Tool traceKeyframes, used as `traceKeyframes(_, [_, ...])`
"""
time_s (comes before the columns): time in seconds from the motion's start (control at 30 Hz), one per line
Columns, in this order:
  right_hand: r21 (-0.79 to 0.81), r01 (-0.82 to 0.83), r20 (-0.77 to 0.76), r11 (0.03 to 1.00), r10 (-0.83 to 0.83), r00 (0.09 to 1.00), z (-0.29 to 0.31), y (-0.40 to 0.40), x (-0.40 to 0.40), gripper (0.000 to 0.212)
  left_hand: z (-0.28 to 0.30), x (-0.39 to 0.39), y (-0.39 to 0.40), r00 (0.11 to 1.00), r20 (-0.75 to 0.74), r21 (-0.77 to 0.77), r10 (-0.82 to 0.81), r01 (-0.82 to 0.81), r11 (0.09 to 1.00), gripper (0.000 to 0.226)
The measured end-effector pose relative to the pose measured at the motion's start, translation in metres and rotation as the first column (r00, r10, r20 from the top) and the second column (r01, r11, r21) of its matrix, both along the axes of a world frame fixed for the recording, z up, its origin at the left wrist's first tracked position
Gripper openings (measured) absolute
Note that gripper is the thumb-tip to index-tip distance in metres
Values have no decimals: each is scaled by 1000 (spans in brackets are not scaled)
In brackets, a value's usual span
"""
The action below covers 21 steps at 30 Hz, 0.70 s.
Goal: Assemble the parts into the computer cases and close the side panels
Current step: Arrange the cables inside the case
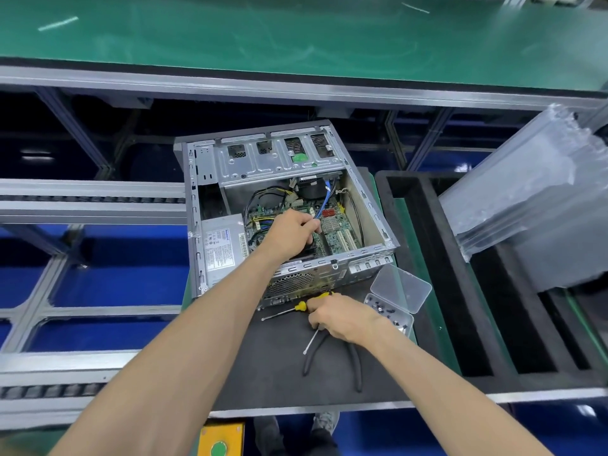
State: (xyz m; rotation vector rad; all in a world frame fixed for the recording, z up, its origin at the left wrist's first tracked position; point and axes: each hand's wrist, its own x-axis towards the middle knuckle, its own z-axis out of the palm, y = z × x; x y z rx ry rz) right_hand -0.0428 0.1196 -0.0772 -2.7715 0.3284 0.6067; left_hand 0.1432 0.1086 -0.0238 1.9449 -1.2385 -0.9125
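At far left, aluminium conveyor rails (pixel 92 202) ran over a blue floor. The open grey metal computer case (pixel 283 209) lay on its side on a dark rubber mat (pixel 279 366), side panel off, interior facing up. Inside, at the case's left, sat the silver power supply unit with a printed label (pixel 222 248); to its right lay the green motherboard (pixel 332 228), with a perforated metal drive cage (pixel 273 159) across the far end and a blue cable (pixel 324 200) dropping from there toward the board.

Your left hand (pixel 291 233) was inside the case over the motherboard, fingers curled downward; the fingertips lay near the blue cable's lower end, but whether they pinched it or anything else I could not tell.

In front of the case, your right hand (pixel 342 315) lay on the mat, fingers curled around a yellow-handled screwdriver (pixel 297 307), its metal shaft pointing left. A second thin metal shaft (pixel 312 340) stuck out beneath that hand. Black-handled pliers (pixel 332 360) lay on the mat, partly under the wrist.

Just right of the hand stood a small clear plastic box holding dark screws (pixel 390 312), its hinged lid (pixel 401 286) open. Further right: black foam trays with long slots (pixel 441 274), and a stack of clear plastic packaging (pixel 526 199) leaning across them.
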Motion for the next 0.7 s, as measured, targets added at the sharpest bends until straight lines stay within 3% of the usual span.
traceKeyframes(0.17, [-71,-102,-9,992,101,995,3,3,2,13,2,0,-1,1000,5,5,-9,9,1000,34])
traceKeyframes(0.33, [-179,-154,12,972,159,987,2,9,-9,32,1,0,-1,1000,-16,18,1,0,1000,32])
traceKeyframes(0.6, [-198,-145,198,969,184,963,31,9,-11,42,0,0,-3,1000,-15,30,-2,3,1000,31])
traceKeyframes(0.7, [-233,-150,288,961,215,933,64,0,-7,27,0,0,-3,1000,-11,28,-5,5,1000,32])
